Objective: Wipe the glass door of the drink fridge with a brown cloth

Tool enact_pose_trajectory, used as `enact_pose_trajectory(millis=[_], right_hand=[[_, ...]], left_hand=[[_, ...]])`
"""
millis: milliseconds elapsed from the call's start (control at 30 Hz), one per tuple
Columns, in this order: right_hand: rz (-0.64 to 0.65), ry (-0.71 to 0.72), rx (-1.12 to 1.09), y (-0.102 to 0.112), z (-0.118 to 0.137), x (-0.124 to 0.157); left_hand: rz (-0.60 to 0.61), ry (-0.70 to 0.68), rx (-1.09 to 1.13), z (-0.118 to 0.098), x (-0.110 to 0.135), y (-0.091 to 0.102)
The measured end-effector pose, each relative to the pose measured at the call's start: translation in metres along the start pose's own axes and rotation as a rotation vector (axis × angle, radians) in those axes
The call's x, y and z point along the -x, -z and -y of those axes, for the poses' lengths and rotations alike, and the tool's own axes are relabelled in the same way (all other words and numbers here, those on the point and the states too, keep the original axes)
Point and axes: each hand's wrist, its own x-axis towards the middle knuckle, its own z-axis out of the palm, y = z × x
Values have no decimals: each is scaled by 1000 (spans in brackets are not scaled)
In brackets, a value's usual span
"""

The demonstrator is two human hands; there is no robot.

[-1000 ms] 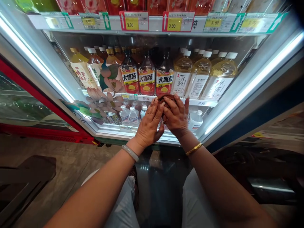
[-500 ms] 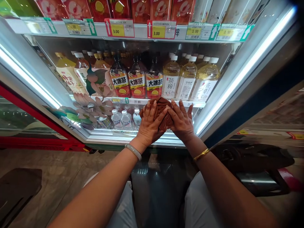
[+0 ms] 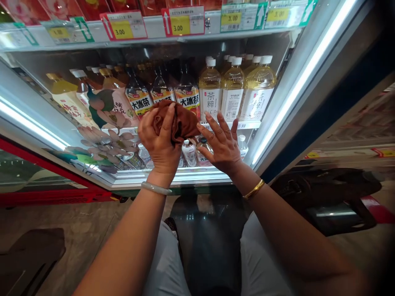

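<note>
A crumpled brown cloth (image 3: 185,123) is bunched in my left hand (image 3: 162,142), whose fingers curl over it. To its right, my right hand (image 3: 224,142) has its fingers spread and holds nothing; its fingertips come near the cloth's right edge, and I cannot tell whether they touch. Both hands are in front of a lit drinks cooler with a glass front. Behind the cloth stand dark iced tea bottles (image 3: 188,96), partly hidden by it. Tea bottles with white caps (image 3: 233,92) are behind my right hand.
A shelf edge with price tags (image 3: 182,26) crosses the top. Small bottles (image 3: 189,153) stand on the bottom shelf. A flower decal (image 3: 105,144) is on the glass at left. A red cooler frame (image 3: 55,170) adjoins on the left; a dark bag-like object (image 3: 327,197) lies at right.
My hands were together, flat on the cloth. Now my left hand has gathered the cloth and moved left and up with it, while my right hand has come off it. The view has shifted slightly.
</note>
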Motion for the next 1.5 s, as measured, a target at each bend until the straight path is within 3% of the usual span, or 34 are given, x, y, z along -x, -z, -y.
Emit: enact_pose_trajectory(millis=[100,167,300,400,500,667,733,800,967,1067,1133,1200,1300,1333,1400,1500], right_hand=[[-107,3,54,0,-3,-19],[-170,-6,73,-3,-4,-32],[-240,-13,60,-12,-1,-41],[-279,-32,57,-16,6,-41],[-287,-67,39,-16,14,-46],[-305,-99,-18,-17,19,-56],[-312,-90,-20,-17,18,-55],[-315,-90,-12,-17,19,-55],[-292,-28,-12,-5,27,-93],[-291,10,-11,6,30,-126],[-315,21,-9,11,28,-135],[-322,85,1,13,24,-134],[-272,242,41,16,15,-133],[-250,281,53,18,13,-137],[-212,319,65,23,11,-152],[-202,320,66,31,12,-178]], left_hand=[[33,6,-14,-14,1,1],[61,-67,22,-22,7,-2],[77,-143,53,-11,3,-5],[-28,36,7,6,-15,4],[-97,183,-43,4,-21,7],[122,4,13,-34,10,-5],[189,1,18,-39,22,-7],[181,-14,14,-33,25,-6],[48,-50,8,-11,-20,6],[-47,21,-12,-17,-51,10],[-70,26,-33,-19,-57,9],[-64,-52,-47,-11,-57,10],[-7,-278,-46,19,-63,19],[18,-291,-56,29,-69,23],[-10,-184,-88,39,-88,31],[-94,-9,-94,31,-111,35]])
